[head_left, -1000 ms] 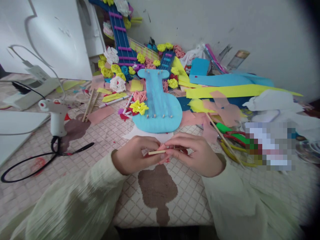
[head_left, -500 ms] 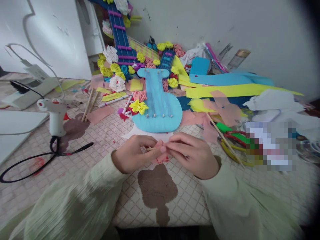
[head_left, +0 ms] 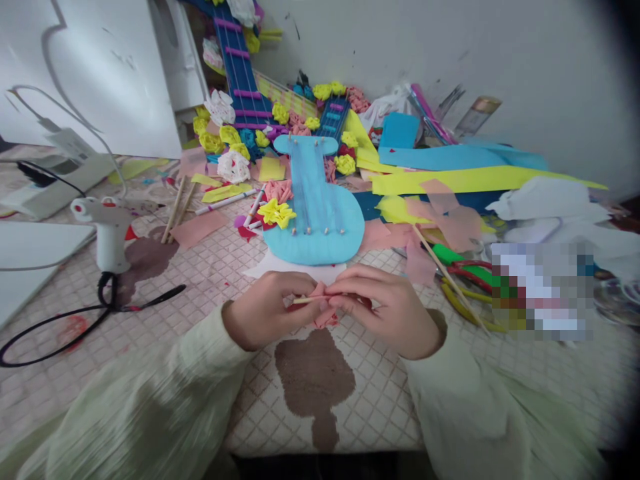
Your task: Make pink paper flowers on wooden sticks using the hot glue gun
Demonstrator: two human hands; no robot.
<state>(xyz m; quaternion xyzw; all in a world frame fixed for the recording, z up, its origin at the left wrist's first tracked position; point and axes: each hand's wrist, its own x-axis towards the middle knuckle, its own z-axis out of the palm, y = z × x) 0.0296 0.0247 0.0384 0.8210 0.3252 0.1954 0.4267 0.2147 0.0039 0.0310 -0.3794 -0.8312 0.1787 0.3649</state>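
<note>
My left hand (head_left: 277, 310) is closed on a thin wooden stick (head_left: 302, 301) and on the edge of a small piece of pink crepe paper (head_left: 319, 291). From the other side, my right hand (head_left: 387, 307) pinches the same pink paper, with its fingertips meeting those of the left. Much of the paper is hidden by the fingers. Crumpled pink paper (head_left: 326, 321) shows just below the fingertips. Beyond both hands lies a light-blue guitar shape (head_left: 325, 207) with strings, decorated at its left with a yellow paper flower (head_left: 278, 213) and a pink one.
At left, a white glue gun (head_left: 111, 240) stands with its looped black cable. Scissors (head_left: 465, 303) and a long stick (head_left: 450, 280) lie at right, near plastic scraps. Behind are yellow paper strips (head_left: 480, 181), a dark-blue guitar (head_left: 245, 80) and several paper flowers.
My right fingers have shifted slightly on the pink paper, and my left thumb has drawn in. More of the stick shows between the left fingers. Other things stay put.
</note>
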